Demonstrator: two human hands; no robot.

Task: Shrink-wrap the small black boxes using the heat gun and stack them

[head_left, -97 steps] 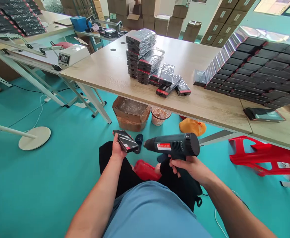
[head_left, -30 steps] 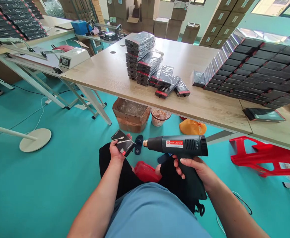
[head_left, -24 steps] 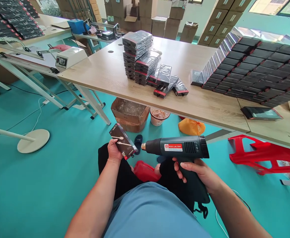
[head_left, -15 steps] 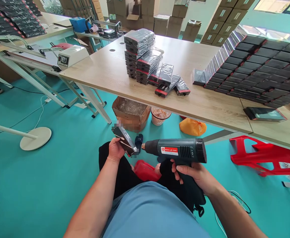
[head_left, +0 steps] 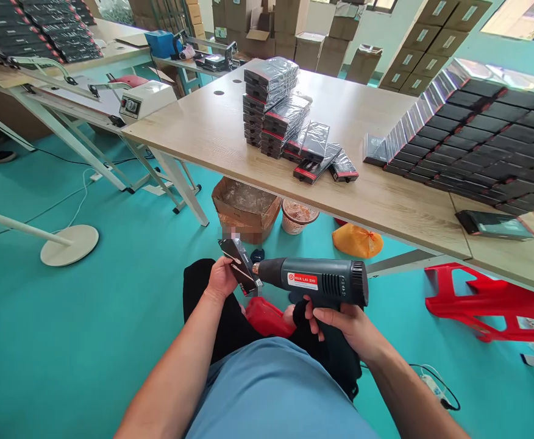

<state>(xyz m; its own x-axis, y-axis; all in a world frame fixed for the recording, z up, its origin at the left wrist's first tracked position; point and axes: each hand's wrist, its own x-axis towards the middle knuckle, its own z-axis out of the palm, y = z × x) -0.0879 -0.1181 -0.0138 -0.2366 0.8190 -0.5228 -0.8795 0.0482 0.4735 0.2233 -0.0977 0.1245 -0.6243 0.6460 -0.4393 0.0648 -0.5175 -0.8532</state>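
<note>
My left hand grips a flat black box by its near left side, holding it tilted above my lap. The box has pale printing and a red edge, with a glossy look. My right hand is wrapped round the handle of a dark green heat gun with a red and white label. Its metal nozzle points left, very close to the right side of the box; whether they touch I cannot tell.
Ahead is a wooden table with film-wrapped boxes piled on it and a large stack of black boxes at right. Beneath stand a carton, a basket and an orange bag. A red stool lies right.
The heat gun has moved slightly left, its nozzle closer to the box. The box has shifted a little right and turned more upright. The view has swung slightly left.
</note>
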